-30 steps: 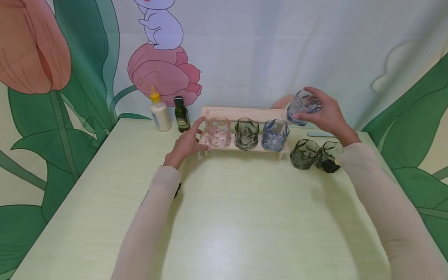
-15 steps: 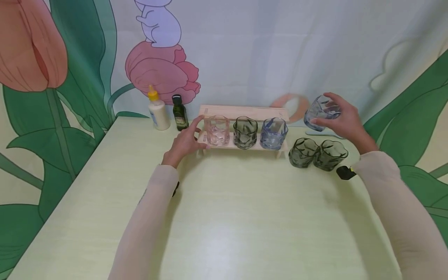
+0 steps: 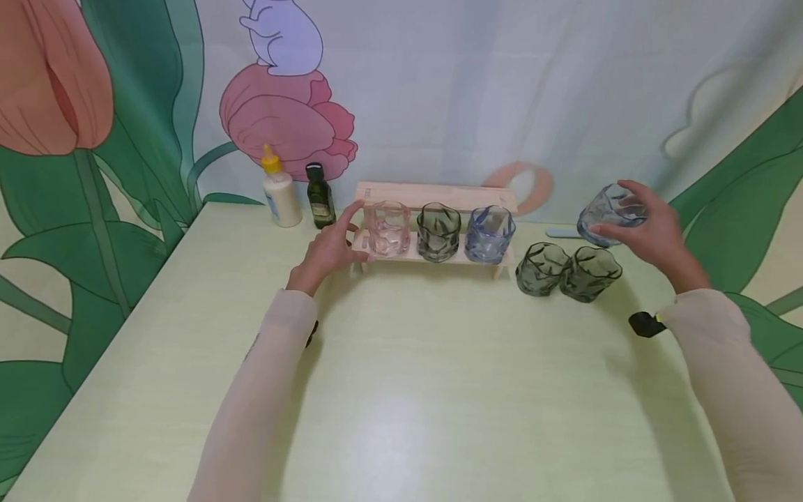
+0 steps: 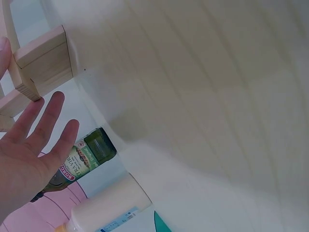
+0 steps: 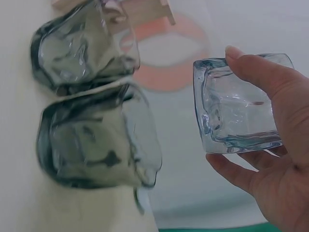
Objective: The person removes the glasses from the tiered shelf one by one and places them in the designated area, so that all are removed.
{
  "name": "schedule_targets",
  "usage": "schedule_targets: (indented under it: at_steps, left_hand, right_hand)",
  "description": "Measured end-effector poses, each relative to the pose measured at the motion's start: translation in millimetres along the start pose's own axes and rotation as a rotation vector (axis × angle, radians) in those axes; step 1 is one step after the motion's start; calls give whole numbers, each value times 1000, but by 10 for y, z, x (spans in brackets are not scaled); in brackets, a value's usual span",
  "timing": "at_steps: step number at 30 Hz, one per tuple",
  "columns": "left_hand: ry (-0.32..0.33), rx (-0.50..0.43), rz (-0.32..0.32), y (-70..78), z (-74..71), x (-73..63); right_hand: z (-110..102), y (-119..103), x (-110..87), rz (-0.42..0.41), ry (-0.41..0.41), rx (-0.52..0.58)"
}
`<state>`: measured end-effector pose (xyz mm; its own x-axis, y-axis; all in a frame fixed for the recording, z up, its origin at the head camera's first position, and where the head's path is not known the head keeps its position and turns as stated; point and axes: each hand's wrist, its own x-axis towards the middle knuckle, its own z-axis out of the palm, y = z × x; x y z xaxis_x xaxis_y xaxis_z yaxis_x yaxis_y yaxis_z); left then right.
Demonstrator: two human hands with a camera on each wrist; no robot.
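In the head view my right hand (image 3: 659,233) holds a blue-tinted drinking glass (image 5: 236,104) above the table's back right, thumb on one side and fingers on the other. A two-tier wooden rack (image 3: 433,195) stands at the back. On its lower shelf are a pink glass (image 3: 388,230), a grey-green glass (image 3: 438,233) and another blue glass (image 3: 489,236). My left hand (image 3: 326,247) grips the rack's left end between thumb and forefinger; its other fingers reach out straight in the left wrist view. Two more grey-green glasses (image 3: 542,270) stand on the table right of the rack.
Left of the rack stand a dark green bottle (image 3: 320,199) and a cream bottle with a yellow nozzle (image 3: 282,195). A flat pale blue strip (image 3: 562,233) lies behind the grey-green glasses. A printed curtain (image 3: 433,90) hangs along the table's back edge.
My right hand has carried the blue glass rightward and somewhat lower, away from the rack's right end. The left hand stays at the rack; the head view has shifted slightly.
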<state>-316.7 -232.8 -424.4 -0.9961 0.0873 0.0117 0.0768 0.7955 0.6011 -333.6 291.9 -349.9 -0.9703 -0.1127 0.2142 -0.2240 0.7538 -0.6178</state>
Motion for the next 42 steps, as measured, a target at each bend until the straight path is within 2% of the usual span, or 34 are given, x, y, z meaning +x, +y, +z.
schedule_targets:
  at_steps: [25, 33, 42]
  left_hand:
    - [9, 7, 6, -7, -28, 7]
    - [2, 4, 7, -23, -9, 12]
    - [-4, -10, 3, -3, -11, 3]
  right_hand:
    - [-220, 554, -301, 96, 8, -55]
    - [-207, 746, -349, 140, -26, -96]
    - [-121, 873, -395, 164, -65, -57]
